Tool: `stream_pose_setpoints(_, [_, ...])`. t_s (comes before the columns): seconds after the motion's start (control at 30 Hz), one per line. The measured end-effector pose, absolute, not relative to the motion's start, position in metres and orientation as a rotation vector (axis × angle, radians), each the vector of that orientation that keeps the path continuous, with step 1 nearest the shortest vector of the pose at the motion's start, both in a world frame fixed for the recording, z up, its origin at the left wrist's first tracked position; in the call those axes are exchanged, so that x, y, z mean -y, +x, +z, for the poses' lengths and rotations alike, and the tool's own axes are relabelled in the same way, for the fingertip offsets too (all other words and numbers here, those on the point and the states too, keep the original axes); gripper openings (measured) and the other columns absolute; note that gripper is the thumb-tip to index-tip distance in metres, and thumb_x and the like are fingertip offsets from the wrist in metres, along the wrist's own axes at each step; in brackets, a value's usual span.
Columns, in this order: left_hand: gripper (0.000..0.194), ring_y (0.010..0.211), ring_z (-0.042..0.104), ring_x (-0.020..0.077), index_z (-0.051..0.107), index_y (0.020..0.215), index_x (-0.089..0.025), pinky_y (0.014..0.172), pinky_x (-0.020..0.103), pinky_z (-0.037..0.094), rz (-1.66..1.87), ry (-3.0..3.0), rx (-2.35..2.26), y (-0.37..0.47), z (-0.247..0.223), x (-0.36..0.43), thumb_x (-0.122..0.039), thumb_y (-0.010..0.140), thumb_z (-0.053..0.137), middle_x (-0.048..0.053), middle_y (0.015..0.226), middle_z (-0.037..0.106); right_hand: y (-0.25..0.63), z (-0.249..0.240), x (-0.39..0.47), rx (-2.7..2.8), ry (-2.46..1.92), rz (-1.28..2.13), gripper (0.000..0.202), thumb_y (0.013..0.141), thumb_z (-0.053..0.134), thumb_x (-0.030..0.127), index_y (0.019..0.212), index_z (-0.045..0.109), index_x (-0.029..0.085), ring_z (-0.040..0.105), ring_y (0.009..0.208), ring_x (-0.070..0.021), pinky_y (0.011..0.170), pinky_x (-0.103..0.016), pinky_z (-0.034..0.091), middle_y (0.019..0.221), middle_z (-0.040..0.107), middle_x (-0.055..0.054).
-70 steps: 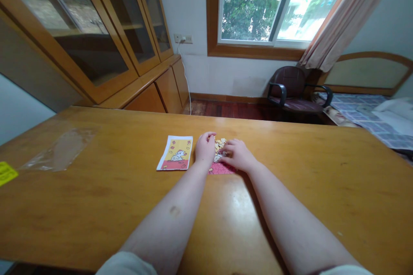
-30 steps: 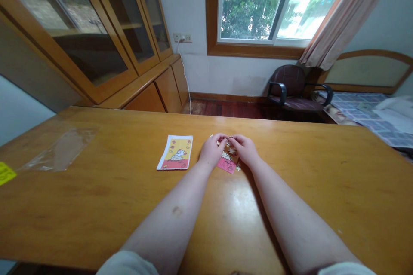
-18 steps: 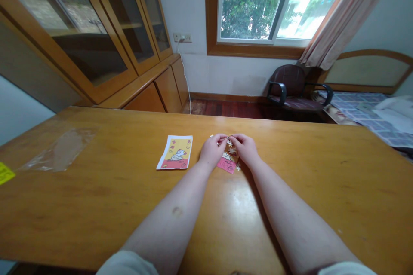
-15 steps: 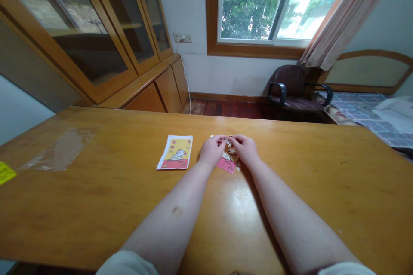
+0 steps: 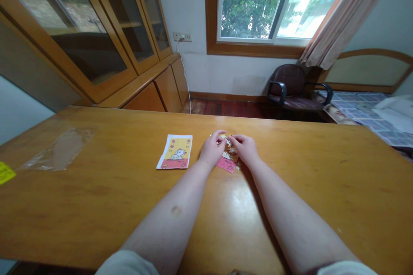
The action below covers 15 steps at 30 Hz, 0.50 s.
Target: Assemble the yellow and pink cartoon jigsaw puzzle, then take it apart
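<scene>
On the table a partly joined jigsaw puzzle point(image 5: 226, 165) lies between my hands, pink along its lower edge with a bit of white figure above. Loose puzzle pieces point(image 5: 232, 151) are scattered at its upper right side. My left hand point(image 5: 213, 148) rests at the puzzle's left, its forefinger raised away from the thumb and no piece visible between them. At the right, my right hand point(image 5: 245, 147) pinches a small puzzle piece point(image 5: 229, 138) at its fingertips. My hands cover part of the puzzle. Left of them lies a picture card point(image 5: 177, 153) with a white cartoon animal on yellow and pink.
A clear plastic bag point(image 5: 63, 150) lies at the table's left, near a yellow paper point(image 5: 5, 172). Beyond the wooden table point(image 5: 306, 180) stand a glass-door cabinet point(image 5: 142, 68), an armchair point(image 5: 290, 86) and a bed point(image 5: 371, 107).
My left forefinger has lifted and parted from the thumb, away from the right fingertips. The right hand has stayed nearly still. The card and the puzzle have not moved.
</scene>
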<state>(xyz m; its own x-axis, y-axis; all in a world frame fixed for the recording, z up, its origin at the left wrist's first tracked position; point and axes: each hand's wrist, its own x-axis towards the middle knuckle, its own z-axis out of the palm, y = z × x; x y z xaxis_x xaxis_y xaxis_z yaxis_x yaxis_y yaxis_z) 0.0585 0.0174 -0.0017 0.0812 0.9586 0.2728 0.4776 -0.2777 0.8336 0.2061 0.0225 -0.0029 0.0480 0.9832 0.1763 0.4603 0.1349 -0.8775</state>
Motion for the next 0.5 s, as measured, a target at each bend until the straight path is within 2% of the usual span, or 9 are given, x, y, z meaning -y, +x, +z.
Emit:
stream_pose_setpoints(0.27, [0.027,0.081,0.063,0.0159,0.057,0.111,-0.022,0.073,0.026,0.047,1.119,1.827,-1.418,0.0576,-0.0032,-0.0182,-0.019,0.084,0.053,-0.001,0.083,0.068,0.207,-0.0067,-0.0234,1.55,-1.438,0.737,0.026,0.079,0.061,0.04,0.081,0.076,0.019,0.066,0.074,-0.021,0.069,-0.031,0.048,0.079,0.074,-0.006])
stream_pose_setpoints(0.4, [0.026,0.087,0.063,0.0165,0.058,0.111,-0.023,0.082,0.028,0.047,1.115,1.94,-1.389,0.0581,-0.0047,-0.0187,-0.019,0.085,0.053,0.0,0.088,0.07,0.2098,-0.0057,-0.0253,1.496,-1.517,0.72,0.025,0.078,0.061,0.038,0.079,0.076,0.018,0.066,0.073,-0.0219,0.068,-0.032,0.047,0.075,0.074,-0.006])
stream_pose_setpoints(0.5, [0.021,0.09,0.063,0.0186,0.063,0.104,-0.022,0.086,0.031,0.045,1.018,2.041,-1.504,0.0578,-0.0044,-0.0191,-0.019,0.084,0.055,0.002,0.091,0.071,0.21,-0.0051,-0.0267,1.416,-1.462,0.778,0.026,0.076,0.062,0.04,0.078,0.075,0.018,0.067,0.076,-0.0222,0.07,-0.031,0.048,0.078,0.074,-0.007])
